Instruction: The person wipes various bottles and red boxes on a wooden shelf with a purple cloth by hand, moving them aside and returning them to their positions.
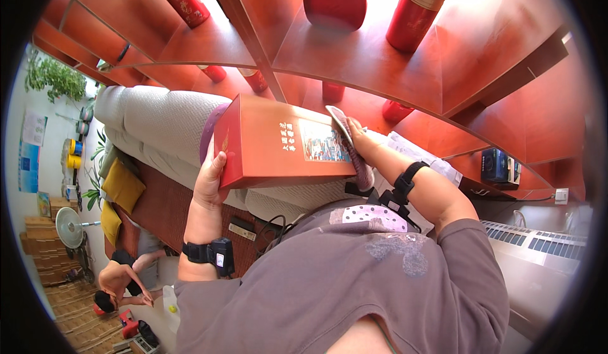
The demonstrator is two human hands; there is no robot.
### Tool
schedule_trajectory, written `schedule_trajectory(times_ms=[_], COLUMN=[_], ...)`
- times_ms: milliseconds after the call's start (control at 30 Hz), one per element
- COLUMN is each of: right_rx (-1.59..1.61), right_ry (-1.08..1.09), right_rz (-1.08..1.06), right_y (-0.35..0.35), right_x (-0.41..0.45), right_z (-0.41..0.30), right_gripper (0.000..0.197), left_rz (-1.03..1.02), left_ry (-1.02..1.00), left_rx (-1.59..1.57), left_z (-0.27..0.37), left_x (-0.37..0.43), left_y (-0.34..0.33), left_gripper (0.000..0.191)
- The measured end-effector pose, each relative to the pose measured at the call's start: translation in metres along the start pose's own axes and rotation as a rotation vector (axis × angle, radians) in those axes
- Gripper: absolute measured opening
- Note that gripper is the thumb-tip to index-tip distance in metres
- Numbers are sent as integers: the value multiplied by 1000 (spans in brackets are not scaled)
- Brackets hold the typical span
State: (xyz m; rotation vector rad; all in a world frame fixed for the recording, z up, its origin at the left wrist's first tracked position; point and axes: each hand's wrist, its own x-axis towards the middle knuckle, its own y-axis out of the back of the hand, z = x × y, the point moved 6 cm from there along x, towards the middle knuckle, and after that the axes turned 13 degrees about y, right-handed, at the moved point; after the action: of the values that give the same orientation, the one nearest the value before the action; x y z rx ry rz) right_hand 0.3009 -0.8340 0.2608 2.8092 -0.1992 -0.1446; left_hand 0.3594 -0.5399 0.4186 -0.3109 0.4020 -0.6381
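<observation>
My left hand (209, 175) grips the near left end of a large red and orange gift box (270, 140), its thumb over the red end. The box is held tilted in the air and bears white writing and a printed picture. At its other end my right hand (355, 133) holds a folded, pinkish-purple cloth (363, 175) with a pale edge flat against the box. Part of my right hand's fingers is hidden behind the cloth. A purple, cloth-like edge (208, 133) shows behind the box near my left hand; what it belongs to is hidden.
Reddish wooden shelves (332, 54) ahead carry several red bottles, one a gold-topped bottle (418, 14). A pale sofa (156, 116) stretches left behind the box. White papers (422, 156) lie by my right forearm. Another person (118, 278) crouches at lower left near a fan (70, 228).
</observation>
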Motion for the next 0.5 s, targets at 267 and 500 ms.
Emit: schedule_trajectory(times_ms=[267, 500], right_rx=[427, 898], right_ry=[-344, -80], right_rz=[69, 358], right_y=[26, 120], right_x=[-56, -140], right_z=[-21, -81], right_gripper=[57, 52], left_rz=[-70, -523], left_ry=[53, 176], left_rx=[-46, 234], left_z=[23, 47], left_x=[-19, -8], left_y=[-46, -186], left_gripper=[75, 91])
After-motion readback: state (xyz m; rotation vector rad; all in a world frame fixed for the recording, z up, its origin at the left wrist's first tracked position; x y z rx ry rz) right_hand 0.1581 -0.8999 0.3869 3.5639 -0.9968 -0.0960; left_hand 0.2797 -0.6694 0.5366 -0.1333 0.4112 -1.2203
